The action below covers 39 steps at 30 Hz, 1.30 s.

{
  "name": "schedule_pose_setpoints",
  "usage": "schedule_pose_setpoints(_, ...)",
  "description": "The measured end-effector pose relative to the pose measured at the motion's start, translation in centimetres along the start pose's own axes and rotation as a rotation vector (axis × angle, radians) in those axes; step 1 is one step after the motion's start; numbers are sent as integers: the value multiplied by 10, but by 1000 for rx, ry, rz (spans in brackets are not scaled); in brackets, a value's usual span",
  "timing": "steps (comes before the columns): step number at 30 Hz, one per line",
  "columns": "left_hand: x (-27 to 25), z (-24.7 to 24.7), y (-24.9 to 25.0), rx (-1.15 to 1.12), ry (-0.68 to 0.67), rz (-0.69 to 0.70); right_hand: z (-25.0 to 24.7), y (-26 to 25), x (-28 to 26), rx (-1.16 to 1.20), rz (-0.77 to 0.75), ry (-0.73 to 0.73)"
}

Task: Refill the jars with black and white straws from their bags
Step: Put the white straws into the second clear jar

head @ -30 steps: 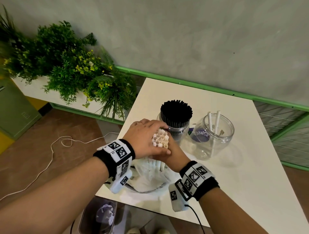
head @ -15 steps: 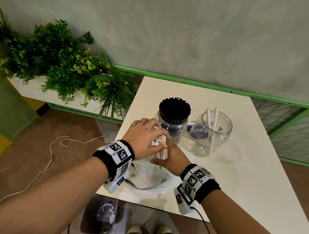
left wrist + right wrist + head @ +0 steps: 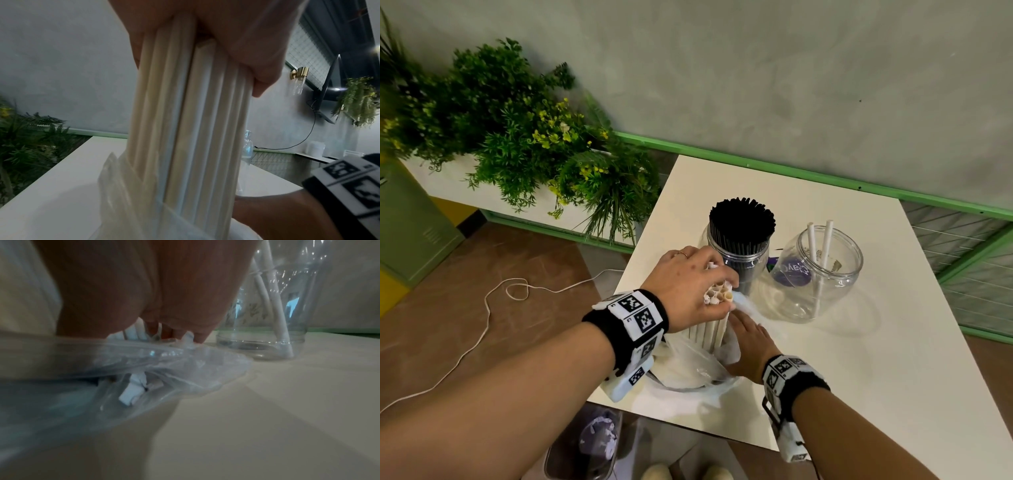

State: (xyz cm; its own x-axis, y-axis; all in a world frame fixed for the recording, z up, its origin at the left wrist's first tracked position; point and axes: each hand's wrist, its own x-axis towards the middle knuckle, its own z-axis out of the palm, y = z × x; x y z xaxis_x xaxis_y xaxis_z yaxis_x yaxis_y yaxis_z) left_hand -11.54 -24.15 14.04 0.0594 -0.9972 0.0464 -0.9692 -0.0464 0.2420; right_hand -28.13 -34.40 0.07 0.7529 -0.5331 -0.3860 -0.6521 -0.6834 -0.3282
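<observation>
White straws point(image 3: 717, 295) stand bundled upright in their bag point(image 3: 688, 363) on the worktop point(image 3: 859, 359), your left hand point(image 3: 688, 281) clamped round them, right hand point(image 3: 750, 339) flat on the plastic; black jar point(image 3: 739, 246) full, clear jar point(image 3: 822, 270) holds two.

A café or small eatery is suggested: jars point(image 3: 822, 270) of drinking straws point(image 3: 741, 222) are kept on a white desk point(image 3: 893, 342), greenery in a planter point(image 3: 517, 137) is set along a grey wall, and a brass wall lamp point(image 3: 299, 74) and mounted screen point(image 3: 327, 91) are seen.
</observation>
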Motion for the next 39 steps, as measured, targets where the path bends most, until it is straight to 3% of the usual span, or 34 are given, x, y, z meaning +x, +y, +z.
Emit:
schedule_pose_setpoints(3, 1, 1, -2, -8, 9, 0, -23, -8, -10, 130, -16, -8)
schedule_pose_setpoints(8, 3, 2, -5, -28, 26, 9, -43, -13, -25, 527, -84, 324)
schedule_pose_setpoints(11, 4, 2, -7, -40, 42, 24, -62, -27, -29, 685, -205, 316)
schedule_pose_setpoints(17, 6, 1, -14, -63, 13, 29, -82, -34, -25, 734, -231, 245)
schedule_pose_setpoints(26, 9, 1, -16, -112, 41, -28, -72, -41, -19, 884, -230, 380)
schedule_pose_setpoints(29, 10, 2, -16, -79, 54, -17, -70, -48, -20, 912, -219, 473)
schedule_pose_setpoints(35, 11, 2, -14, -37, 43, -13, -66, -58, -31, 866, -183, 846)
schedule_pose_setpoints(39, 13, 5, -13, -22, 42, -9, -65, -61, -31, 789, -207, 866)
